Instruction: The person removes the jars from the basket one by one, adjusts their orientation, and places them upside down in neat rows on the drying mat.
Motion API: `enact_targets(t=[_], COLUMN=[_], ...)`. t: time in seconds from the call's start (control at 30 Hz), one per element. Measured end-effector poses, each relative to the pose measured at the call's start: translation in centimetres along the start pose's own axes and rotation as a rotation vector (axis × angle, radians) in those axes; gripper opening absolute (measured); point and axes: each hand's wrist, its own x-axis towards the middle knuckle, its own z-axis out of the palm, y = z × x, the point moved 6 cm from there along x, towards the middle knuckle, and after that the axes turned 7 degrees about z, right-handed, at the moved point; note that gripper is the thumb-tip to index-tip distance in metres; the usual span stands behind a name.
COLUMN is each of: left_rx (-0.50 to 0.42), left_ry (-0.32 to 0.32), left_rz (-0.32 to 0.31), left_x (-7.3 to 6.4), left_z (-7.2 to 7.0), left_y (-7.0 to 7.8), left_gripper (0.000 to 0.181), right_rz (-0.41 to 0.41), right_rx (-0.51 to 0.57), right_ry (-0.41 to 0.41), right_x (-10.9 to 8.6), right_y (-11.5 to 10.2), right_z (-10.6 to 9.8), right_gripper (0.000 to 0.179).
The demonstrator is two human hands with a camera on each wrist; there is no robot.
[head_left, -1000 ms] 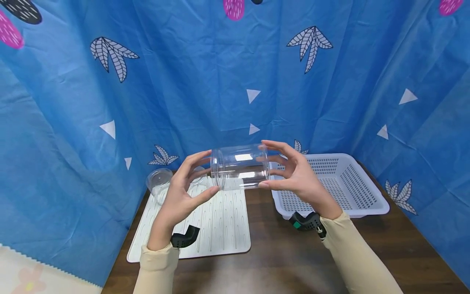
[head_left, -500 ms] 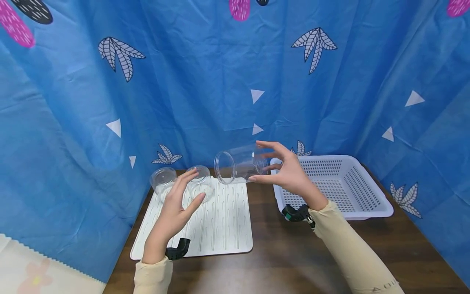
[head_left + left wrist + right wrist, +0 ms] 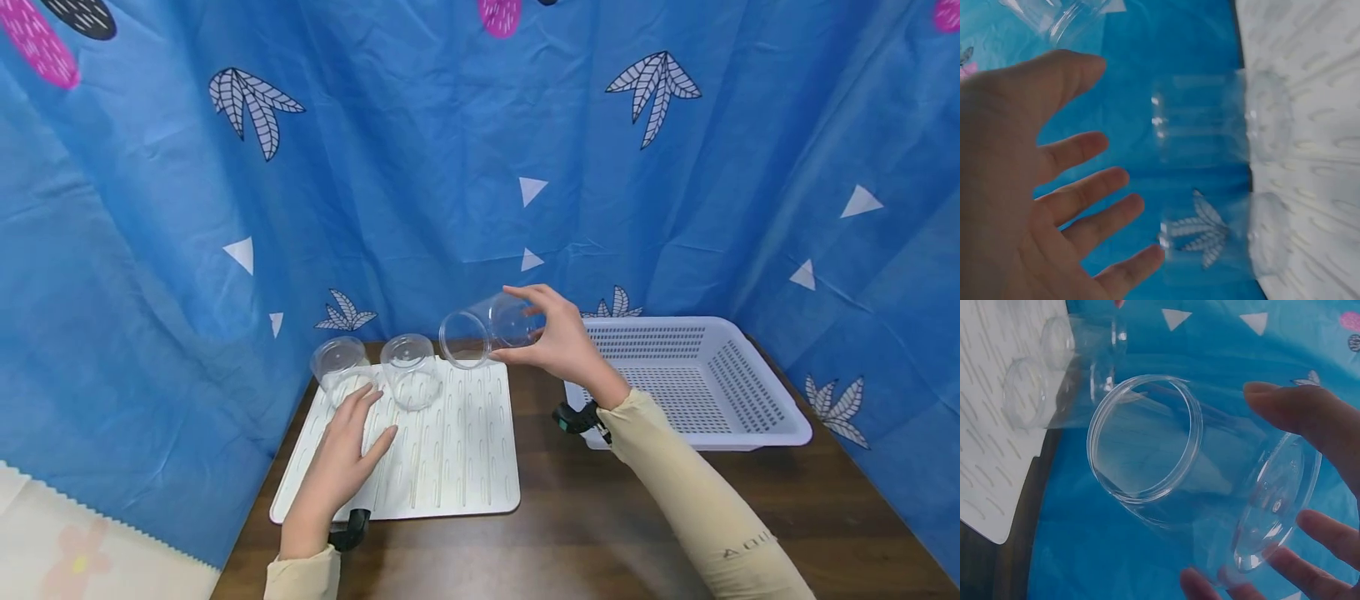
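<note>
My right hand (image 3: pixel 558 337) grips a clear jar (image 3: pixel 491 325) near its base, thumb on one side and fingers on the other. The jar hangs tilted above the back right of a white drying mat (image 3: pixel 465 442), its open mouth facing left and down. In the right wrist view the round ridged mouth (image 3: pixel 1094 437) shows uncovered. Two more clear jars stand mouth down at the back of the mat, a left jar (image 3: pixel 341 367) and a right jar (image 3: pixel 408 371). Over the mat's left side, my left hand (image 3: pixel 333 462) is empty, its fingers spread and relaxed.
A pale lavender perforated basket (image 3: pixel 757 433) sits on the dark wooden table (image 3: pixel 555 517), right of the mat. Close behind the table hangs a blue patterned curtain (image 3: pixel 465 167), which also runs along both sides.
My left hand has let go of the jar and dropped toward the lower left. My right hand has carried the jar slightly left, tilting its mouth downward.
</note>
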Motion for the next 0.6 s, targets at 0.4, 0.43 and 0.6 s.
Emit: enact_targets(t=[0.4,0.43,0.6], left_rx=[0.084,0.085,0.058], left_ry=[-0.174,-0.207,-0.337], left_rz=[-0.188,-0.211,-0.329], left_x=[-3.7,-4.0,-5.5], left_z=[0.8,1.0,1.9], left_y=[-3.0,-3.3,-4.8], left_gripper=[0.066,0.067,0.074], right_rz=[0.037,0.041,0.063], right_rx=[-0.174,-0.184,-0.228], right_ry=[-0.033,-0.039,-0.060], right_x=[2.3,2.4,3.1], right_y=[1.4,1.5,2.5], right_z=[3.3,3.5,4.7], right_gripper=[0.097,0.097,0.094])
